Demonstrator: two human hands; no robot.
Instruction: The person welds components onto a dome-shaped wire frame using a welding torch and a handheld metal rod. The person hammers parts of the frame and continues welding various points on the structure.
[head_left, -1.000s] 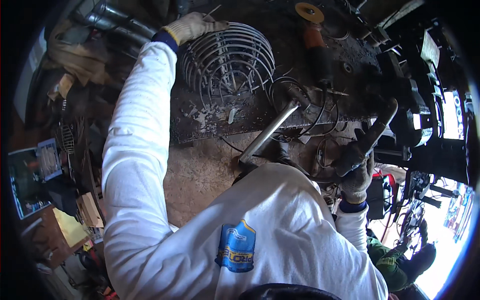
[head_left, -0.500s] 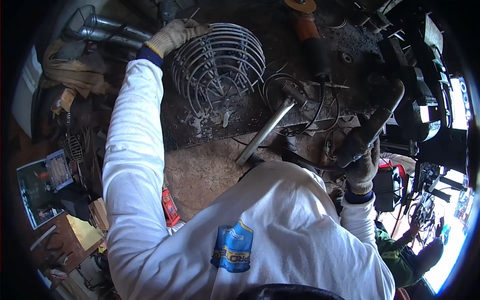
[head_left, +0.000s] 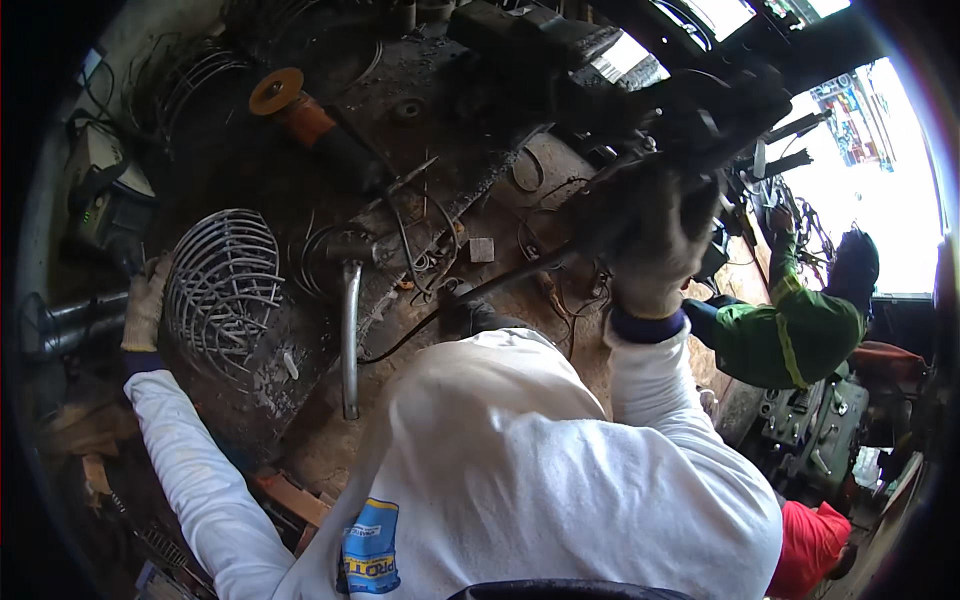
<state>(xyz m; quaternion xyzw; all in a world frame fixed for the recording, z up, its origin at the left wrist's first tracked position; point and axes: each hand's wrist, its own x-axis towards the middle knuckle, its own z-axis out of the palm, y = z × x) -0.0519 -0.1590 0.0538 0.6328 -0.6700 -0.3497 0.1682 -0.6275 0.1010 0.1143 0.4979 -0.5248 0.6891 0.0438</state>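
My left hand [head_left: 149,302], in a pale work glove, has its fingers closed at the left edge of a rounded basket of bent metal rods [head_left: 228,283]. The basket lies on a dark, dirty worktop [head_left: 262,425]. My right hand [head_left: 662,240], also gloved, is raised at the right and closed around a dark tool with a black cable [head_left: 520,272]. Motion blur and dark surroundings hide the tool's kind. Between my arms, a hammer [head_left: 350,335] with a metal pipe handle lies at the worktop's edge.
An angle grinder [head_left: 315,128] with an orange disc lies farther back on the worktop. Loose cables [head_left: 545,290] run across the floor. At right, a person in green [head_left: 790,335] bends down; nearby shows a red sleeve [head_left: 808,545]. A boxy machine [head_left: 108,185] stands far left.
My view has swung right, so the basket and grinder appear farther left. My right hand has risen with the dark tool. My left hand stays at the basket's edge.
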